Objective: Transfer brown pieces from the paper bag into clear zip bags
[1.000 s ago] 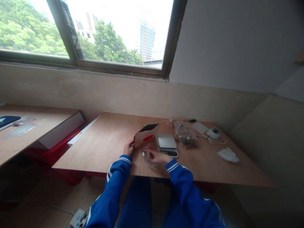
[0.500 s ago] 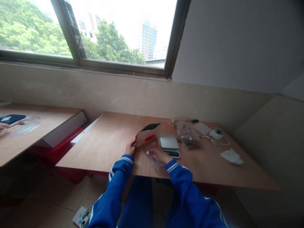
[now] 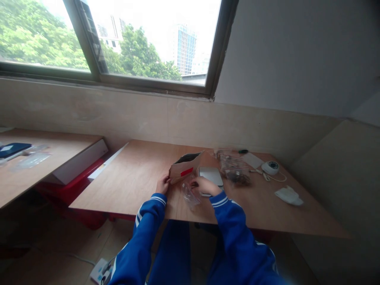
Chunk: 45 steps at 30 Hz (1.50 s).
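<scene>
At my twelve o'clock, my right hand point(image 3: 204, 186) is pinching a clear plastic bag point(image 3: 190, 197) between narrowed fingers, and my left hand point(image 3: 162, 184) is gripping the left edge of a brown paper pouch point(image 3: 176, 169), which is gaping just beyond the bag. At one o'clock a platform scale point(image 3: 210, 173) is sitting, partly hidden by my right hand; farther out, near two, a white dome camera point(image 3: 270, 168) is resting.

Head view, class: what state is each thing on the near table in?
Paper bag: open at the top, gripped by the left hand.
Plastic bag: pinched in the right hand; sealed or not, cannot tell.
Scale: partly covered by the right hand; on or off, cannot tell.
Filled bags: lying in an overlapping group.
White bundle: crumpled.
Camera: set down, lens showing.
</scene>
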### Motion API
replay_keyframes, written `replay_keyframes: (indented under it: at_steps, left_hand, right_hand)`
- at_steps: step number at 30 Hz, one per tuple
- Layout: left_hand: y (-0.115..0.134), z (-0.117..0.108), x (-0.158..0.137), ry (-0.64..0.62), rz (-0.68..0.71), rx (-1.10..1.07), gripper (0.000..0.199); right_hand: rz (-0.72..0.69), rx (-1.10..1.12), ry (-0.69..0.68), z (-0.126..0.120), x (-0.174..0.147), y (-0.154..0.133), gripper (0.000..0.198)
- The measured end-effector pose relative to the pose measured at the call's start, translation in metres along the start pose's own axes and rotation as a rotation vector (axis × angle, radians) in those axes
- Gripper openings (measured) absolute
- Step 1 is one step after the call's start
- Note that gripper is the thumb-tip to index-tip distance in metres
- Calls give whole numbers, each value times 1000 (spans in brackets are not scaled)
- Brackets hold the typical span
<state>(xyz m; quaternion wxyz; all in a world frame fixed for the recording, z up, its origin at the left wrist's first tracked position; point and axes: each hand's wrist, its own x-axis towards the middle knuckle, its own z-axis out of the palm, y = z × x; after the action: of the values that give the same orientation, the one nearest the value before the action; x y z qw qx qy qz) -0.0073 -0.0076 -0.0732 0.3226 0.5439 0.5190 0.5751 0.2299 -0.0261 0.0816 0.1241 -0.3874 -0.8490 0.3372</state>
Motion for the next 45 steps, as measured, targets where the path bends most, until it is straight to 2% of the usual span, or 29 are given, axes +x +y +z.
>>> replay_keyframes:
  at_steps: [3,8,10,17,22,27,32,36,40,45]
  left_hand:
    - [0,0,0,5,8,9,30]
    - [-4,-1,0,5,9,8,29]
    - [-5,-1,0,3,8,6,30]
    - [-3,-1,0,-3,25,3,30]
    - [-3,-1,0,-7,28,-4,30]
    - [-4,-1,0,-13,23,-11,30]
    - [-5,0,1,-12,14,-14,31]
    - [-5,0,1,-14,12,-18,30]
    - [-5,0,1,-13,14,-23,31]
    - [-4,0,0,-15,17,-18,29]
  right_hand:
    - [-71,31,61,-20,-4,-18,25]
    - [-295,225,393,-57,-5,-55,32]
    - [-355,250,462,-64,3,-61,34]
    - [-350,78,472,-58,28,-49,27]
    - [-276,144,459,-57,26,-48,36]
    - [-240,172,509,-58,29,-47,33]
    - [-244,-14,628,-60,29,-49,22]
    - [-177,-165,622,-63,25,-50,15]
    - [-169,-135,613,-64,23,-49,15]
    - [-222,-15,648,-64,20,-52,28]
